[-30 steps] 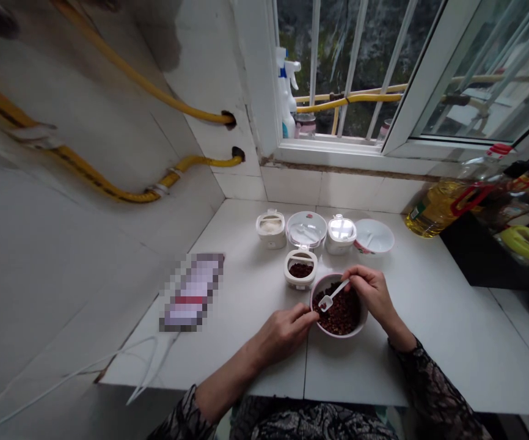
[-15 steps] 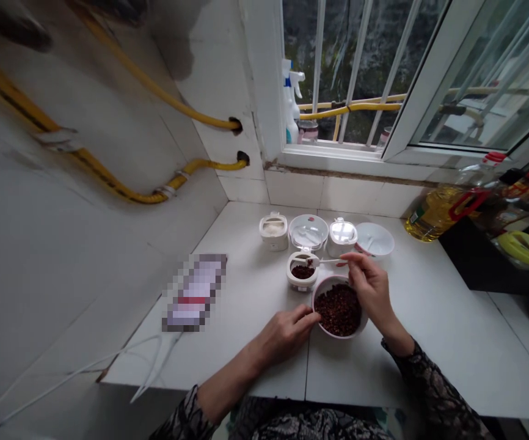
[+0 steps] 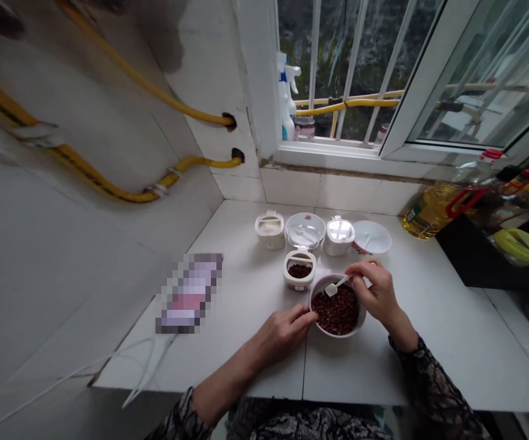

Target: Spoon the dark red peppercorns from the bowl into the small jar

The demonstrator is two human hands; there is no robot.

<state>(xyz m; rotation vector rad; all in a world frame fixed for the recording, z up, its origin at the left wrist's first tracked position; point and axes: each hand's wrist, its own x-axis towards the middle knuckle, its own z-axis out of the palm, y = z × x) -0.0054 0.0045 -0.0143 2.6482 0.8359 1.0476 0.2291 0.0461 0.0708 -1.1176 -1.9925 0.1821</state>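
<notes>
My right hand [image 3: 377, 290] pinches the handle of a small white spoon [image 3: 331, 289], whose scoop is over the dark red-brown granules [image 3: 338, 313] in a bowl. Those granules look like dried peppercorns, though I cannot be sure. The fingers of my left hand [image 3: 285, 333] are closed on the left rim of this pink-edged bowl [image 3: 362, 319]. Just behind it stands a white seasoning jar [image 3: 299, 284] with its lid up and similar dark granules inside.
Behind stand a jar with pale contents [image 3: 270, 238], a white bowl [image 3: 305, 219], a lidded jar [image 3: 339, 246] and a shallow bowl [image 3: 380, 233]. An oil bottle [image 3: 423, 214] and a black rack [image 3: 457, 260] are right. A blurred device [image 3: 189, 293] with a white cable lies left.
My right hand has moved the spoon from above the open jar down and right to the bowl of granules. My left hand keeps its hold on the rim. The view shifted slightly.
</notes>
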